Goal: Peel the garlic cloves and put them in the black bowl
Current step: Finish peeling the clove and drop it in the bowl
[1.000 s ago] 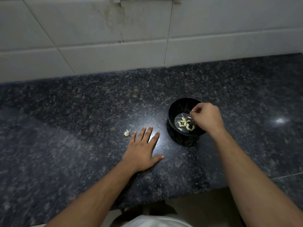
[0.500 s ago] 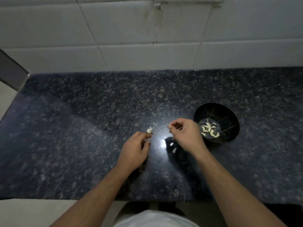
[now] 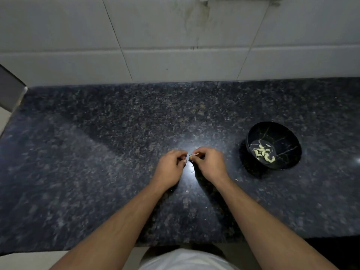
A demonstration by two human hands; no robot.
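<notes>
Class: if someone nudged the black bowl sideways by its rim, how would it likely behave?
The black bowl probably slides easily: the granite counter looks polished. It seems light, holding only a few peeled cloves. Its base looks narrower than its rim, so it might tip.

A dark speckled granite countertop [image 3: 116, 152] fills most of the view, with a bright glare of reflected light [image 3: 191, 151] near its middle and a smaller glint [image 3: 357, 160] at the right edge. Behind it rises a wall of large pale tiles [image 3: 155, 36], stained with dark streaks [image 3: 196, 22] near the top. A grey metallic edge [image 3: 10, 90] juts in at the left.
</notes>
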